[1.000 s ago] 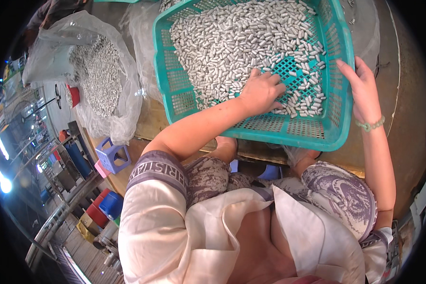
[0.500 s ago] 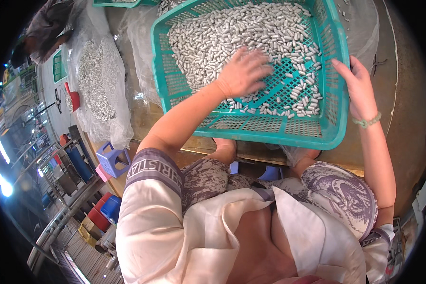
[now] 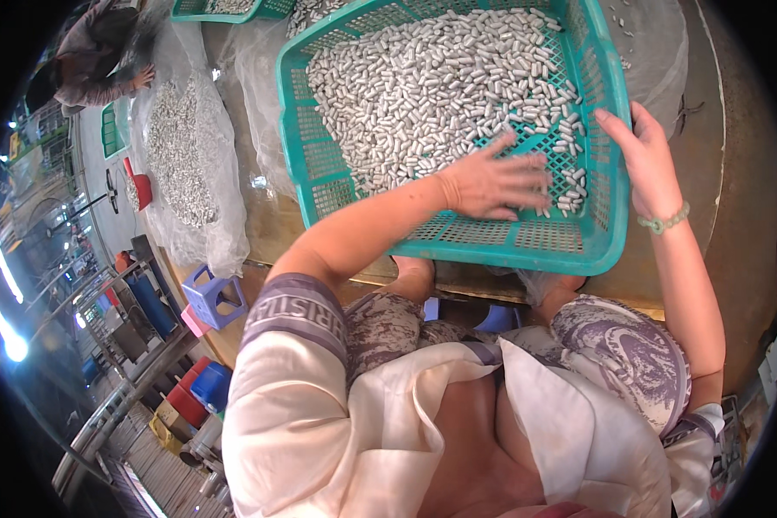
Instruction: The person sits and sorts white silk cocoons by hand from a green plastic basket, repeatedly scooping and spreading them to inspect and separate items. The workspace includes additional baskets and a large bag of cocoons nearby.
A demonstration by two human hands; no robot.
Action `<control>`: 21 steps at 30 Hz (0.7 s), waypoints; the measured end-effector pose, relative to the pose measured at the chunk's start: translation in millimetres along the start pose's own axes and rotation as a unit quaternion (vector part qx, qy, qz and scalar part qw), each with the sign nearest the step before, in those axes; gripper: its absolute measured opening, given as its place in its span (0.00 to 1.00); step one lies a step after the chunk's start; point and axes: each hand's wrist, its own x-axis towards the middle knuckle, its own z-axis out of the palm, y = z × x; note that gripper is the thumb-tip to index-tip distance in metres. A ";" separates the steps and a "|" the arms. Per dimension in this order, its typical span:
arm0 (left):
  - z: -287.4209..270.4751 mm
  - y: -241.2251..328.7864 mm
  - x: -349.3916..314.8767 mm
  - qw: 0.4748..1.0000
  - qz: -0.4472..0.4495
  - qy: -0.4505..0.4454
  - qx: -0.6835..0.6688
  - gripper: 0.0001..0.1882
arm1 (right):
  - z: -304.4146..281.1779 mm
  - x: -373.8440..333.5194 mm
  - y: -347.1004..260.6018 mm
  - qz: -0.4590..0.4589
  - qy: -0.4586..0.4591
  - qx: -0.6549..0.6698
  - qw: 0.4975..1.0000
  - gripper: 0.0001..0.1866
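A large green plastic basket [image 3: 514,258] with lattice sides and floor stands tilted in front of me. Many small silvery, capsule-shaped pieces [image 3: 432,86] lie heaped in its far and left parts. Over the near right floor of the basket is my left hand [image 3: 496,183], open with fingers spread and slightly blurred, close to a few loose pieces. My right hand [image 3: 649,168], wearing a beaded bracelet, is closed on the basket's right rim, thumb on the inner side. Bare lattice shows between the heap and the pieces along the right wall.
At left, more small pieces [image 3: 181,155] lie on clear plastic sheeting [image 3: 224,237], beside a red scoop [image 3: 138,186]. Another green basket [image 3: 224,15] stands at the far edge. A purple stool [image 3: 211,298] is at lower left. Another person [image 3: 95,52] works at upper left.
My left hand has swept right and a little nearer across the basket floor, and pieces near the front wall have shifted. My right hand keeps its hold. The other person's hand has come into sight.
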 end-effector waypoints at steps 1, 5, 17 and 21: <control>5.5 0.8 -2.5 0.998 0.032 0.055 0.004 0.32 | 0.2 -1.0 -0.5 0.000 -0.006 -0.004 1.000 0.16; -30.1 -46.8 -24.7 0.956 -0.249 0.103 0.119 0.28 | -7.1 -13.8 2.8 0.007 -0.032 -0.058 0.998 0.15; -41.3 0.8 -72.5 0.958 -0.267 -0.012 -0.105 0.06 | -28.1 -51.4 41.1 0.086 -0.028 0.032 0.995 0.16; -21.4 13.4 -47.5 0.961 -0.215 -0.134 -0.109 0.08 | -31.4 -46.1 56.0 0.100 -0.014 0.040 0.994 0.16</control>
